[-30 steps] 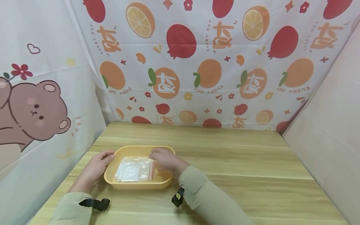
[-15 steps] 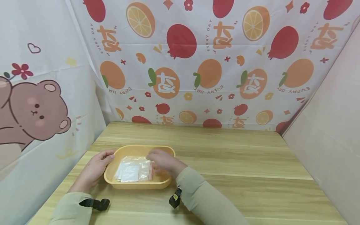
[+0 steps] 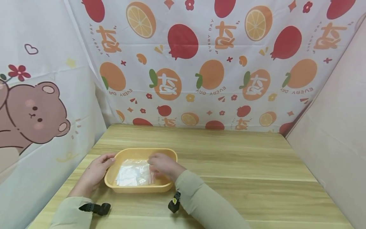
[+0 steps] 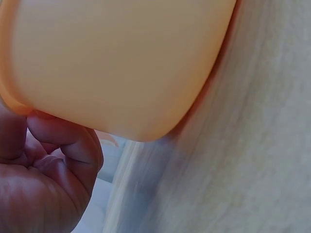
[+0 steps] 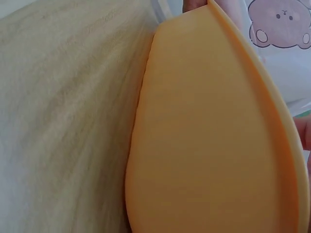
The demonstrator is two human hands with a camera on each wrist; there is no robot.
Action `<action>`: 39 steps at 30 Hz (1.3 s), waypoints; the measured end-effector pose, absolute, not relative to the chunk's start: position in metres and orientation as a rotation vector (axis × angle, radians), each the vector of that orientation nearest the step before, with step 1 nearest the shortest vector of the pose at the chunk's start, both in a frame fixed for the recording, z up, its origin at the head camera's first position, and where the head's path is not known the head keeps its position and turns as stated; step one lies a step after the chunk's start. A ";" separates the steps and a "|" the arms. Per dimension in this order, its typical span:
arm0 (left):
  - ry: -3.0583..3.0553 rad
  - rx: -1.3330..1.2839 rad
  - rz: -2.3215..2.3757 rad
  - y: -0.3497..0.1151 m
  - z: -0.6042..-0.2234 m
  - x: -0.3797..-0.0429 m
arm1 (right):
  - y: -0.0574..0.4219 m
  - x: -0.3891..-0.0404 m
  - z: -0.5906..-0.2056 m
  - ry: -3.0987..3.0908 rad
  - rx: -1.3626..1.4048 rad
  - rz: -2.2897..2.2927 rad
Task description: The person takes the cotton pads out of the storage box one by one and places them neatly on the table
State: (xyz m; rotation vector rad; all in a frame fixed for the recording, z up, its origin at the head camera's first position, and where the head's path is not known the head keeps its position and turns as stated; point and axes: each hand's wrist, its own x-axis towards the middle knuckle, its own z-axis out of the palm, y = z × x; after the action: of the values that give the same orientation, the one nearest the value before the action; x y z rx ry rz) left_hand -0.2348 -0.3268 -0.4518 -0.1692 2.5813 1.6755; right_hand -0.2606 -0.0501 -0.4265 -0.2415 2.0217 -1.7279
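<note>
A yellow plastic basin [image 3: 140, 190] stands on the table toward the left. Inside it lie clear zip bags [image 3: 132, 170] with white contents, their red-striped zip edges toward the right. My left hand [image 3: 95, 171] grips the basin's left rim, with thumb and bent fingers on it in the left wrist view [image 4: 46, 179]. My right hand [image 3: 166, 165] reaches into the basin from the right and pinches a bag near its zip edge; the fingertips are partly hidden. In the right wrist view the basin's outer wall [image 5: 204, 126] covers most of that hand's work.
The wooden table [image 3: 234, 165] stretches off to the right. A fruit-print cloth [image 3: 183, 73] hangs behind it, and a bear-print cloth [image 3: 37, 111] hangs on the left. Each sleeve carries a black strap-on camera [image 3: 174, 202].
The right hand has shifted slightly left over the zip edges. The bags' upper layer has moved and wrinkled, and the white contents look shifted. The left hand stays on the rim.
</note>
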 end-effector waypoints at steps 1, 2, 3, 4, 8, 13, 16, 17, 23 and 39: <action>2.588 -0.169 1.671 -0.327 -0.452 -0.235 | -0.051 -0.261 -0.427 2.014 -0.234 -1.742; 2.593 -0.167 1.667 -0.327 -0.452 -0.235 | -0.052 -0.261 -0.428 2.007 -0.221 -1.756; 2.596 -0.168 1.665 -0.327 -0.452 -0.235 | -0.053 -0.261 -0.429 2.004 -0.211 -1.767; 2.603 -0.167 1.659 -0.327 -0.452 -0.235 | -0.054 -0.261 -0.429 2.003 -0.205 -1.776; 2.614 -0.167 1.645 -0.327 -0.451 -0.235 | -0.058 -0.259 -0.430 1.996 -0.191 -1.787; 2.619 -0.157 1.636 -0.328 -0.449 -0.234 | -0.061 -0.258 -0.431 2.000 -0.204 -1.765; 2.614 -0.149 1.651 -0.329 -0.449 -0.234 | -0.063 -0.257 -0.432 2.031 -0.215 -1.729; 2.613 -0.148 1.656 -0.329 -0.448 -0.233 | -0.063 -0.258 -0.431 2.046 -0.220 -1.707; 2.600 -0.146 1.669 -0.328 -0.447 -0.232 | -0.065 -0.254 -0.429 2.126 -0.305 -1.551; 2.618 -0.133 1.624 -0.328 -0.447 -0.234 | -0.065 -0.250 -0.433 2.171 -0.499 -1.435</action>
State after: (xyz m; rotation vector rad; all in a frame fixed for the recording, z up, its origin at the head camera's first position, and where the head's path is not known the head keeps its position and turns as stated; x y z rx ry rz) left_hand -0.2344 -0.3279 -0.4474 -0.1328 2.6184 1.6239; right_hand -0.2500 -0.0652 -0.4326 -0.4988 2.1706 -1.4351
